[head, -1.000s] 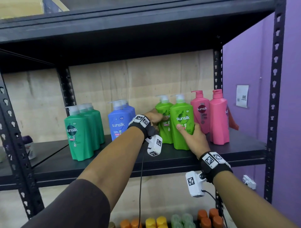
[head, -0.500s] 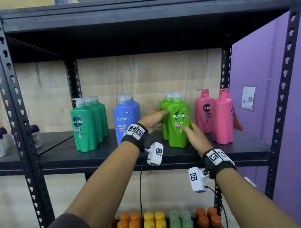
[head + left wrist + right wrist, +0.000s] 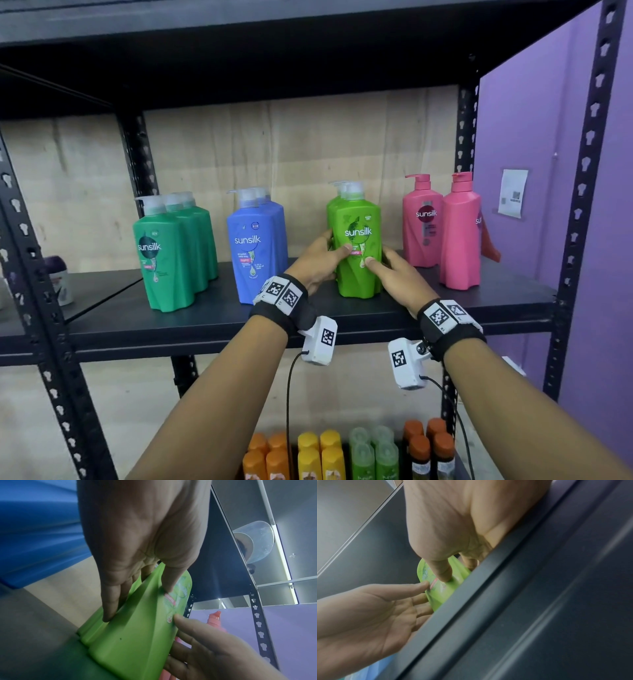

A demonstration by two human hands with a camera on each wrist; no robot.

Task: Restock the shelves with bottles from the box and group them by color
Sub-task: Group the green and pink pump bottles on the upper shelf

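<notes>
Head cam: behind and above both hands, facing forward, slightly down; far enough back to take in the whole shelf (image 3: 205, 322). Left wrist cam: under the left hand (image 3: 142, 540), looking along the palm and upward, close to the light green bottle (image 3: 137, 642). Right wrist cam: under the right hand (image 3: 453, 520), below the shelf's front lip, which fills the lower right. All three share that bottle and both hands.

Right hand (image 3: 453, 520) and left hand (image 3: 368, 615) flank the green bottle (image 3: 441, 593) — thumbs on its label — behind the shelf edge (image 3: 505, 588).
</notes>
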